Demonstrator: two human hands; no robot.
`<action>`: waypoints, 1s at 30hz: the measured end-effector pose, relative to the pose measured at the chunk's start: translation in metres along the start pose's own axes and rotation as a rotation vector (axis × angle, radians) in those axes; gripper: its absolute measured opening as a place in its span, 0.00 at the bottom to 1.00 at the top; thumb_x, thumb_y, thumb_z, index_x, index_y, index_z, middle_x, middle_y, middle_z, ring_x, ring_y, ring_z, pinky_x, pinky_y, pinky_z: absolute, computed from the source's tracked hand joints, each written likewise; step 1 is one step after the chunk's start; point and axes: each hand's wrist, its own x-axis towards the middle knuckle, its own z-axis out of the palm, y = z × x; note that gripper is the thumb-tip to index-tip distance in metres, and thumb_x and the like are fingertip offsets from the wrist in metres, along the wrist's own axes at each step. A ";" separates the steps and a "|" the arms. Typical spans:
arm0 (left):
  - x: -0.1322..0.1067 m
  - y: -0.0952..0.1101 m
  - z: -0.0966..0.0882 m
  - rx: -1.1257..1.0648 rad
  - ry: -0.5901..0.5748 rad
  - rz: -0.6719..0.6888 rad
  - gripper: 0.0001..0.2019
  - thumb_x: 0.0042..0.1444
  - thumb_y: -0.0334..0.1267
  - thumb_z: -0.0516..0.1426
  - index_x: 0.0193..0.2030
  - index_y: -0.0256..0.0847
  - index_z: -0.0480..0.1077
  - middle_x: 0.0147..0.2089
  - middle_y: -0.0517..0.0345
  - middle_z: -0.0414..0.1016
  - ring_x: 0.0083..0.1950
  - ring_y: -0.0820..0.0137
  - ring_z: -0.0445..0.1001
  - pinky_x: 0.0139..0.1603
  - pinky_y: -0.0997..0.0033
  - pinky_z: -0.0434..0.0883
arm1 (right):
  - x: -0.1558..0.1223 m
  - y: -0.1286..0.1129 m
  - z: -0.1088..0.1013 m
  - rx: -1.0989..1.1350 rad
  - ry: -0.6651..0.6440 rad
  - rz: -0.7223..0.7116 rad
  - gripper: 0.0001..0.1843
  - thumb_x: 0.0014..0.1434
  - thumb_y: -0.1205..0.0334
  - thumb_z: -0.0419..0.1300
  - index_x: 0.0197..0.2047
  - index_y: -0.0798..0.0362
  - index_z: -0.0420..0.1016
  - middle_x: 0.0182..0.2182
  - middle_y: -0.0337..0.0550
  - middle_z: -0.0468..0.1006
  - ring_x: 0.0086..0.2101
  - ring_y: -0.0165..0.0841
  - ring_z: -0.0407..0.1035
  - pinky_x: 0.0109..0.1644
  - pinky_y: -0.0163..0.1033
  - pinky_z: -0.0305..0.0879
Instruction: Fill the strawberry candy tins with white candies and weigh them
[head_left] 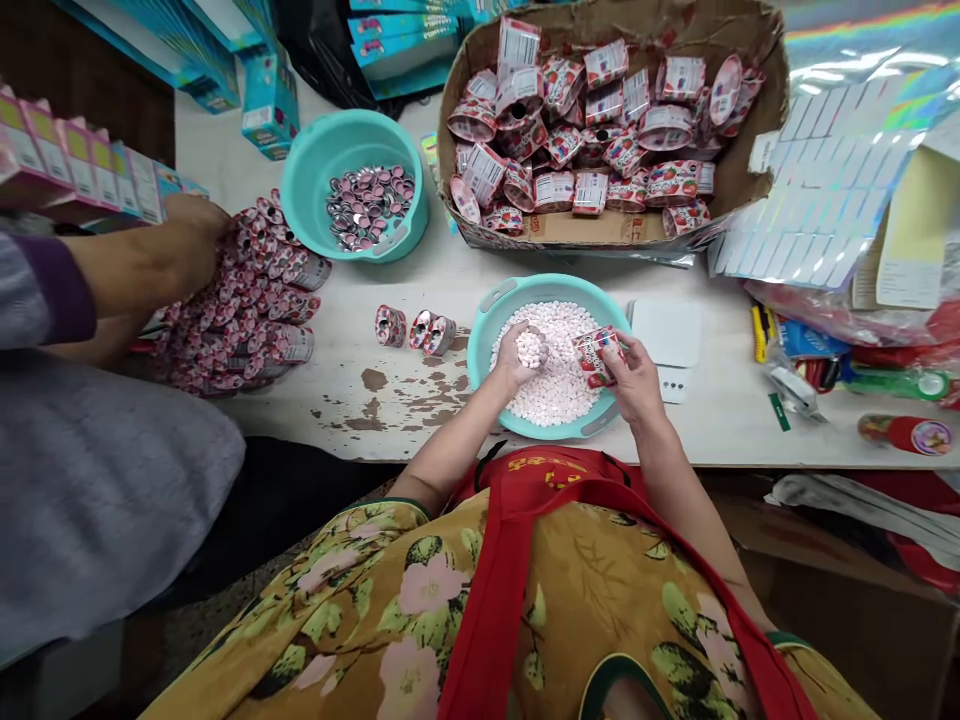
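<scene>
A turquoise basin (486, 345) full of small pale-pink candies (551, 395) sits right in front of me. Over its left part, my left hand (517, 358) is cupped, palm up, around a heap of the candies (531, 348). My right hand (636, 378) grips a red-and-white printed can (595, 352) above the basin's right part; the can is tilted with its end toward the left hand. Left of the basin, several similar small cans (390, 326) stand on the white table, their tops showing dark openings.
A co-worker's arm (142, 250) reaches over a large pile of cans (247, 290) at left. Another turquoise basin (300, 160) holds small metal lids. A cardboard box (570, 232) of cans stands behind. A white scale (666, 335) and sticker sheets (810, 190) lie to the right.
</scene>
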 end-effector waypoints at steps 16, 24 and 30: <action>-0.052 0.004 0.046 0.209 -0.259 0.403 0.18 0.55 0.51 0.62 0.27 0.39 0.66 0.25 0.60 0.69 0.27 0.72 0.75 0.27 0.74 0.70 | -0.005 0.011 0.044 -0.328 -0.192 -0.168 0.26 0.41 0.56 0.70 0.46 0.51 0.77 0.39 0.41 0.82 0.38 0.38 0.75 0.49 0.46 0.72; -0.034 -0.016 0.048 0.279 -0.069 0.631 0.19 0.50 0.50 0.67 0.27 0.41 0.63 0.24 0.65 0.66 0.23 0.75 0.71 0.27 0.74 0.68 | -0.007 0.024 0.056 -0.466 -0.085 -0.356 0.20 0.43 0.61 0.63 0.42 0.51 0.75 0.42 0.45 0.78 0.45 0.42 0.72 0.55 0.49 0.68; -0.027 -0.017 0.053 0.302 -0.068 0.647 0.17 0.54 0.47 0.65 0.27 0.41 0.62 0.24 0.66 0.66 0.22 0.76 0.69 0.26 0.76 0.66 | -0.010 0.023 0.054 -0.546 -0.012 -0.328 0.19 0.46 0.59 0.65 0.44 0.50 0.75 0.43 0.44 0.78 0.45 0.42 0.72 0.53 0.47 0.68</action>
